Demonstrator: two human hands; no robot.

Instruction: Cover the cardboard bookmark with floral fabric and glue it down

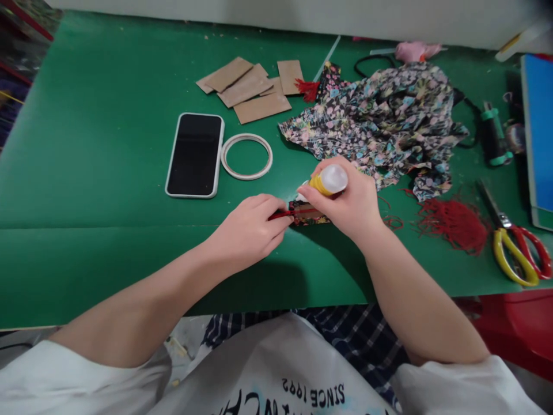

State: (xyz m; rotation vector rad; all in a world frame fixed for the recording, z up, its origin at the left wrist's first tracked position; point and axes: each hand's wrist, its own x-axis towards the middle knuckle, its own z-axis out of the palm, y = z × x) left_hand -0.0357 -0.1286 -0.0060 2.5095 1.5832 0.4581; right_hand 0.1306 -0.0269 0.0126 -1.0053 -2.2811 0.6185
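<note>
My right hand [352, 202] is wrapped round a small yellow glue bottle [329, 181] with a white base, its tip pointing down at a small cardboard piece covered in floral cloth [307, 214] on the green table [108, 230]. My left hand [250, 227] is closed in a pinch on a red cord [281, 215] lying along that piece's left end. Both hands meet over the piece near the table's front middle. Most of the piece is hidden under my fingers.
A phone [195, 154] and a white ring [246, 156] lie beyond my left hand. Cardboard pieces [253, 88] sit at the back. Floral fabric [384, 118] spreads right of centre, red threads [451, 222] and scissors [516, 248] at right, a blue board [538, 127] at the right edge.
</note>
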